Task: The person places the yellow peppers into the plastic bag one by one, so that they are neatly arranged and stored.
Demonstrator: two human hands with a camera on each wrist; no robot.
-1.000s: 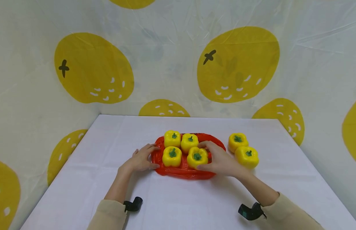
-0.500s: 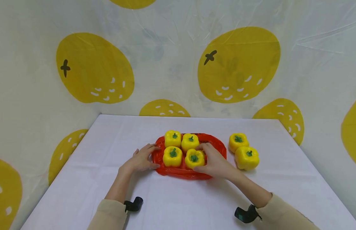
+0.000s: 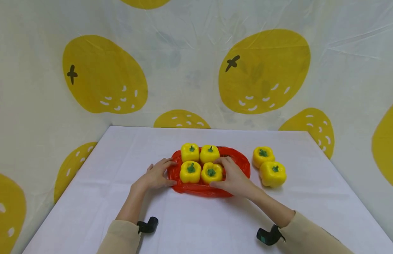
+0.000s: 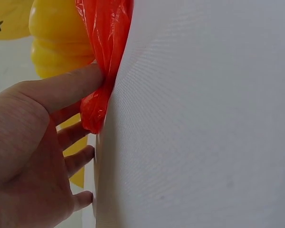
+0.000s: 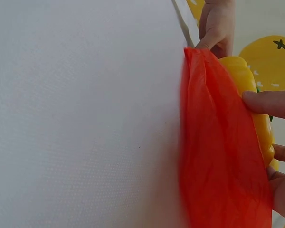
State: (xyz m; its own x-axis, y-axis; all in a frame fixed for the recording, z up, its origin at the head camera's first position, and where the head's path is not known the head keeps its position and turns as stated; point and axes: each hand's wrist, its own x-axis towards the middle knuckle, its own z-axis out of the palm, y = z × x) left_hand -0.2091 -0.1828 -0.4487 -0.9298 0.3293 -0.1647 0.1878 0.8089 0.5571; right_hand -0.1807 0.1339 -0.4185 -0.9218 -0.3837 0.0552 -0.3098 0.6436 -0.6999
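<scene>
A red plastic bag (image 3: 205,191) lies spread on the white table with several yellow bell peppers on it, grouped in two rows. At the bag's left end, my left hand (image 3: 157,174) holds its edge; in the left wrist view the thumb lies on the red plastic (image 4: 109,42) and the other fingers are behind it. My right hand (image 3: 233,178) grips the front right bell pepper (image 3: 211,173), thumb at its near side and fingers at its far side. That pepper sits close against the front left bell pepper (image 3: 190,172). The right wrist view shows the bag's near side hiding part of the peppers.
Two more yellow bell peppers, a rear one (image 3: 263,157) and a front one (image 3: 272,174), stand together on the table right of the bag. A pale curtain (image 3: 183,70) printed with large yellow fruit hangs behind the white tabletop (image 3: 190,225).
My right hand has moved left with the front right bell pepper, bringing it nearer the front left one. My left hand has stayed at the bag's left end.
</scene>
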